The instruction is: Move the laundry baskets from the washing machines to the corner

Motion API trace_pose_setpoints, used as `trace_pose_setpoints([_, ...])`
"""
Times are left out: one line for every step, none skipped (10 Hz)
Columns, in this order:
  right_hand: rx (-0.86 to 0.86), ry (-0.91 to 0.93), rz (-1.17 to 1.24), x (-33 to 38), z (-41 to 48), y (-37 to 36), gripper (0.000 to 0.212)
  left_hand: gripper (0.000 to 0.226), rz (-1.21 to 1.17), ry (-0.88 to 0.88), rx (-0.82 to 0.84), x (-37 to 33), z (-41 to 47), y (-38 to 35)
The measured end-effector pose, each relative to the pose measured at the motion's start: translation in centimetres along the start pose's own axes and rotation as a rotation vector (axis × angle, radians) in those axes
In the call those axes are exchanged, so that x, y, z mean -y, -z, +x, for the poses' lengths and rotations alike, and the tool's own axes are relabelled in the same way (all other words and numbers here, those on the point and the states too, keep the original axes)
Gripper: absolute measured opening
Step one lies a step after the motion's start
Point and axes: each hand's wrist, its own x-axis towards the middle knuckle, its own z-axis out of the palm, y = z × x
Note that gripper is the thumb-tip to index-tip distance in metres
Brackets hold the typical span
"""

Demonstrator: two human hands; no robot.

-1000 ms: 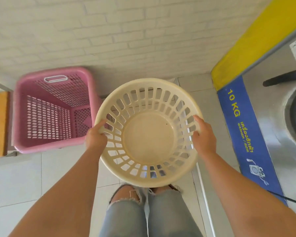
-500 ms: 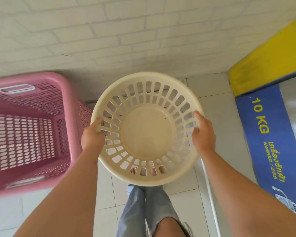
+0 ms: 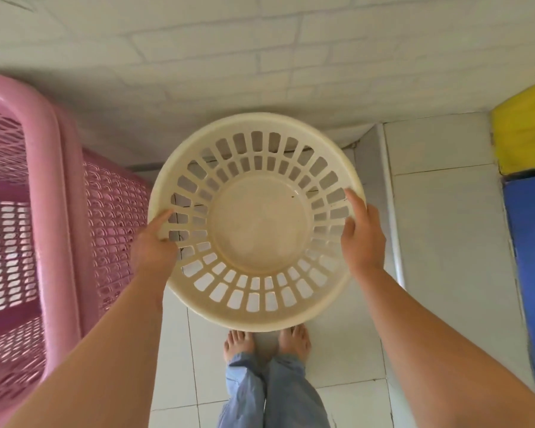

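A round cream laundry basket (image 3: 261,223) with slotted walls hangs in the middle of the view, above the tiled floor and close to the brick wall. My left hand (image 3: 155,245) grips its left rim with the thumb inside. On the opposite rim my right hand (image 3: 363,236) holds it the same way. A tall pink rectangular laundry basket (image 3: 65,211) stands on the floor just to the left, nearly touching the cream one.
A white brick wall (image 3: 260,57) runs across the top. At the right edge is a washing machine's yellow (image 3: 525,134) and blue (image 3: 531,257) side. My bare feet (image 3: 266,341) stand on white floor tiles below the basket.
I have stepped closer to the wall and the pink basket, and the cream basket has come down lower towards the floor. The washing machine has slid out to the right edge.
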Motion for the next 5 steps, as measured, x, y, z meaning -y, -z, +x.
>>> trace_pose_setpoints([-0.012,0.051,-0.026,-0.3,1.0,-1.8,0.057,0.074,-0.023,0.010,0.013,0.9,1.7,-1.3])
trace_pose_setpoints([-0.037,0.087,-0.061,-0.8,1.7,-2.6,0.057,0.076,-0.062,0.015,0.005,1.4,2.3,-2.2])
trace_pose_setpoints([0.003,0.075,-0.120,-1.0,2.1,-2.4,0.058,0.075,0.045,-0.029,0.015,1.4,2.0,-2.7])
trace_pose_setpoints([0.072,0.104,-0.269,0.1,1.6,-1.0,0.058,0.070,0.180,-0.086,0.081,0.6,0.7,-1.9])
trace_pose_setpoints([0.019,0.166,-0.368,1.6,0.5,0.7,0.054,0.063,0.365,-0.206,0.071,-1.1,-1.4,-0.6])
